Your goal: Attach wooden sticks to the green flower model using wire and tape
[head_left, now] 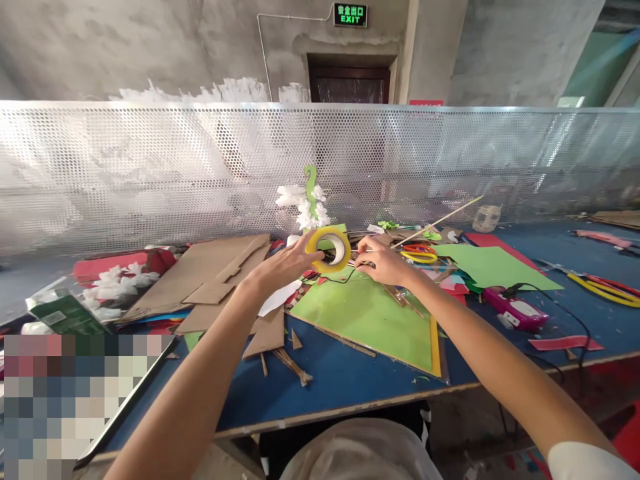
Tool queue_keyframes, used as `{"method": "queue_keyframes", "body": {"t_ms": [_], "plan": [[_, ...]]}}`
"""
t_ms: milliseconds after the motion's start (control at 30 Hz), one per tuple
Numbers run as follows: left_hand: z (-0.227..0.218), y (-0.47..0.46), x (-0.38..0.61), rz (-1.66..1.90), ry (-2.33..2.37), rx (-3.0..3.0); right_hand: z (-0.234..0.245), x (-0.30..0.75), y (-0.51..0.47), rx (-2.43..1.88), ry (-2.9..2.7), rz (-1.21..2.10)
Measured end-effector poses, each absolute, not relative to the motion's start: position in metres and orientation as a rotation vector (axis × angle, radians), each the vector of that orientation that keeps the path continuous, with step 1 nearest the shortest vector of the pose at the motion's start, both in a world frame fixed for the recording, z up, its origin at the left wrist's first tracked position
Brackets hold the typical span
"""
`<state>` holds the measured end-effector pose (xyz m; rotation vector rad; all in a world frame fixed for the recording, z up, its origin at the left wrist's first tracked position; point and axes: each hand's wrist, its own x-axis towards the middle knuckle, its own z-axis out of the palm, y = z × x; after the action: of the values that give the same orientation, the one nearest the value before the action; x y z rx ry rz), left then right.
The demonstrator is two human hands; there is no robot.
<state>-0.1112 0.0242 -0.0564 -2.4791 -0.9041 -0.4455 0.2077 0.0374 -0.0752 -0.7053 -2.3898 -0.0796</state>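
Spreading across the head view, a blue desk (345, 380) is covered with craft scraps, its front edge worn and bare. The left half is taken up by brown cardboard (170, 280); in the middle a green board (370, 320) is laid, edged with yellow at its right side. Farther right, a light green sheet (500, 263), a purple device (515, 309) with a black cord and yellow-and-red scissors (613, 290) are scattered. A clear jar (487, 219) is placed near the back. The desk is backed by a perforated metal screen (175, 173), above which a rough grey wall (160, 47), a dark doorway (350, 85) and a lit green exit sign (350, 15) are seen. Over the green board, a roll of yellow tape (345, 241) is gripped by the left hand (290, 261). The fingers of the right hand (384, 259) are drawn close together just beside it; what is pinched cannot be told.
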Motion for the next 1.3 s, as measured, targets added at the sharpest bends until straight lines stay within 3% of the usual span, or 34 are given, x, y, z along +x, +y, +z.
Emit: {"method": "queue_keyframes", "body": {"t_ms": [233, 467, 867, 1133, 1300], "plan": [[-0.061, 0.013, -0.091, -0.313, -0.885, -2.412, -0.077, 0.195, 0.028, -0.712, -2.684, 0.238], [-0.081, 0.017, -0.065, -0.749, -0.981, -2.577, -0.066, 0.192, 0.018, -0.736, -2.743, 0.347], [-0.094, 0.025, -0.072, -0.796, -0.441, -2.485, -0.075, 0.196, 0.036, -0.624, -2.435, 0.766], [-0.08, 0.026, -0.076, -1.008, -0.799, -2.635, -0.069, 0.192, 0.027, -0.614, -2.492, 0.718], [-0.082, 0.034, -0.078, -0.931, -1.025, -2.831, -0.068, 0.188, 0.02, -0.661, -2.574, 0.505]]}}
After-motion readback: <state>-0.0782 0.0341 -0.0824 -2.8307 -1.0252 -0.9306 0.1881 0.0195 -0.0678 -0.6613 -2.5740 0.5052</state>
